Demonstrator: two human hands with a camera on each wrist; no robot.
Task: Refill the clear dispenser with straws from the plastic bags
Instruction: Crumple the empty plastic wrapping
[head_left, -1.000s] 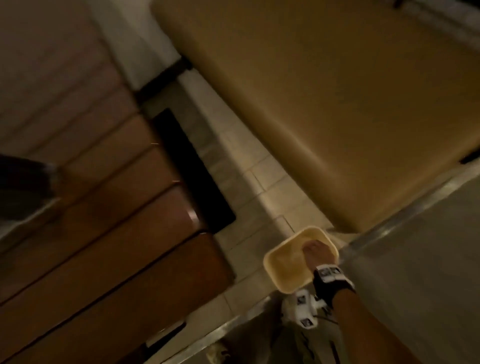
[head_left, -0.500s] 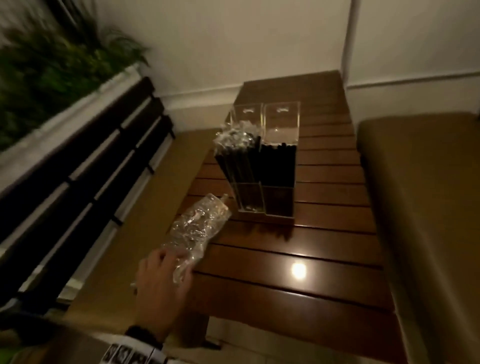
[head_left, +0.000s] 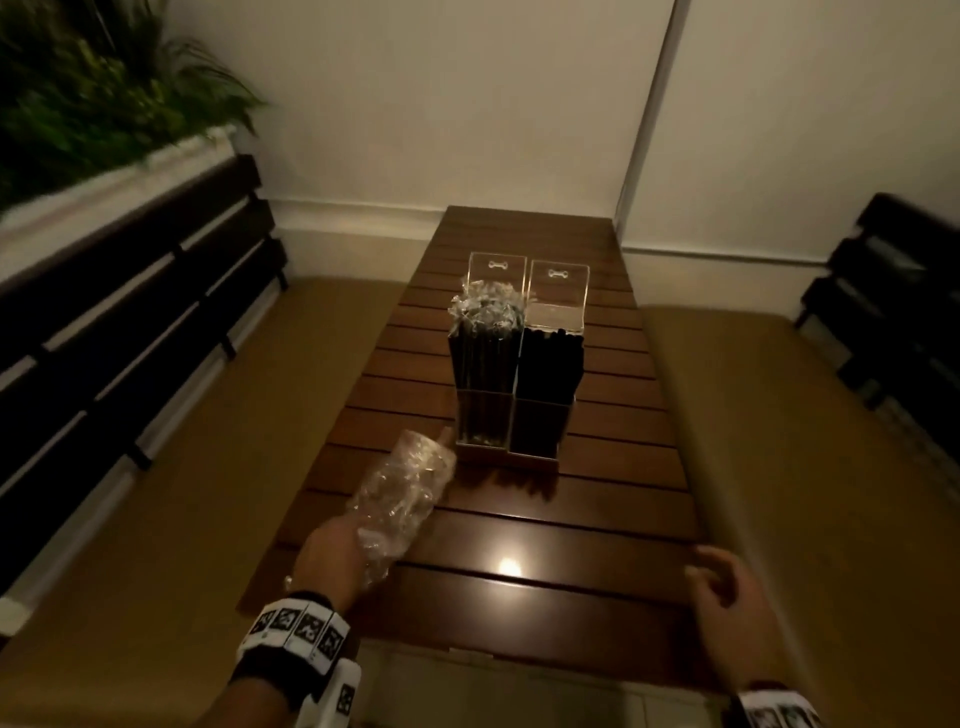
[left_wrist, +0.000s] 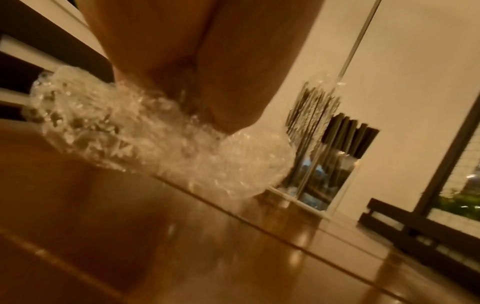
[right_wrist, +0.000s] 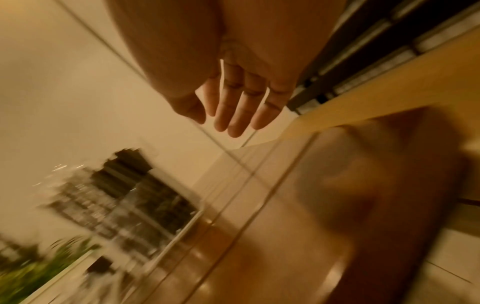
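Note:
The clear two-compartment dispenser (head_left: 517, 358) stands in the middle of the slatted wooden table (head_left: 597, 525). Its left compartment holds black straws still wrapped in a crinkled plastic bag (head_left: 485, 312). Loose black straws (head_left: 550, 364) fill the right one. My left hand (head_left: 337, 556) grips a crumpled clear bag (head_left: 402, 493) that lies on the table in front of the dispenser's left corner. No dark straws show inside it. In the left wrist view my left hand (left_wrist: 215, 107) presses on this bag (left_wrist: 145, 135), with the dispenser (left_wrist: 327, 156) just beyond. My right hand (head_left: 719, 579) hovers empty at the table's near right, its fingers (right_wrist: 233, 111) relaxed.
Tan cushioned benches (head_left: 218, 499) (head_left: 810, 493) flank the table, each with a dark slatted backrest (head_left: 114, 332). A planter of green plants (head_left: 88, 98) sits at the upper left. A white wall (head_left: 467, 104) closes the far end.
The head view swung from the floor and a cream bin up to the table. My left hand holds the bag nearer the dispenser, and my right hand has come into view.

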